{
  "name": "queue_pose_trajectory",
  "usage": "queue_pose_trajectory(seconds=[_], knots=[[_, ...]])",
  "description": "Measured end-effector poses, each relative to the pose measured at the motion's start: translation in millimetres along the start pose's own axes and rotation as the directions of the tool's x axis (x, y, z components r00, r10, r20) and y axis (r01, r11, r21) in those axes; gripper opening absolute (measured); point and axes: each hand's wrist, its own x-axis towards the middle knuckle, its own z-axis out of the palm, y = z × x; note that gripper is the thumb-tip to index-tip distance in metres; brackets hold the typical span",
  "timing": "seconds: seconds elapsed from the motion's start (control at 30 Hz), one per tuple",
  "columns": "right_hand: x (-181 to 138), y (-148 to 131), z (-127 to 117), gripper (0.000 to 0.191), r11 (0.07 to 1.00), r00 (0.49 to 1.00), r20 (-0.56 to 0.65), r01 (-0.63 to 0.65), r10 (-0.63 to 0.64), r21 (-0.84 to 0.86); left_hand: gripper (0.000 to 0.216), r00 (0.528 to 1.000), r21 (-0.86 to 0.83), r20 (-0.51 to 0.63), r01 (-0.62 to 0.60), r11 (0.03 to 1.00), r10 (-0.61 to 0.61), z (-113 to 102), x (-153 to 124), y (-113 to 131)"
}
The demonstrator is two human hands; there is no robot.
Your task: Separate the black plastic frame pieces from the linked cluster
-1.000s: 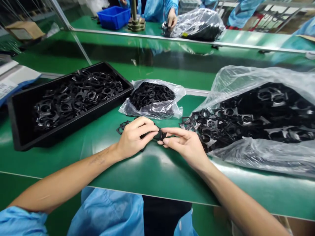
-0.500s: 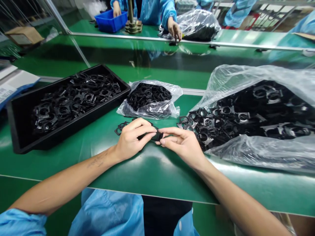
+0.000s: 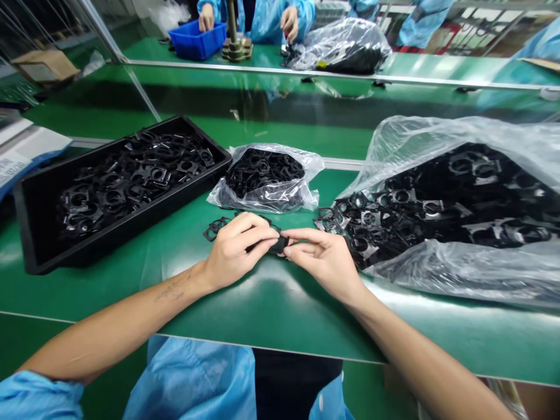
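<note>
Between my two hands, above the green table (image 3: 271, 315), is a small black plastic part (image 3: 280, 242). The fingers of my left hand (image 3: 238, 248) pinch its left side, and my right hand (image 3: 326, 256) grips its right side with thumb and fingertips. Most of the part is covered by my fingers, so its full shape is hidden. Just behind my left hand lie some loose black ring-shaped parts (image 3: 214, 228), flat on the table. Close beyond my hands sits a small clear bag (image 3: 280, 201) filled with black ring parts.
At the left stands a black tray (image 3: 131, 219) of black frames. A large open plastic bag (image 3: 446, 274) spills black frames (image 3: 371, 219) at the right. Across a metal rail (image 3: 262, 68), a co-worker's hands (image 3: 289, 24) work near a blue bin (image 3: 196, 42).
My hands stay nearly in place, both still on the black part, with slight finger shifts. Across the table, the co-worker's hand has drawn back from the rail toward the body.
</note>
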Motion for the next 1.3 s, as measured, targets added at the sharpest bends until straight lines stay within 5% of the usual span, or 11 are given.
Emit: queue_pose_trajectory(seconds=[0.5,0.8,1.3], knots=[[-1.5,0.8,1.3,0.04,0.997,0.998,0.041,0.057,-0.055,-0.048,0.003,1.0,0.033,0.015,-0.023,0.999,0.022,0.2,-0.5,-0.1],[-1.3,3.0,-0.8,0.013,0.941,0.969,0.031,0.245,-0.245,-0.234,0.012,1.0,0.045,0.009,-0.016,0.999,0.016,0.8,-1.1,1.6],[-3.0,-1.9,0.6,0.013,0.922,0.962,0.033,0.27,-0.272,-0.277,0.006,0.998,-0.01,-0.009,0.055,0.998,-0.055,0.7,-0.3,1.1]])
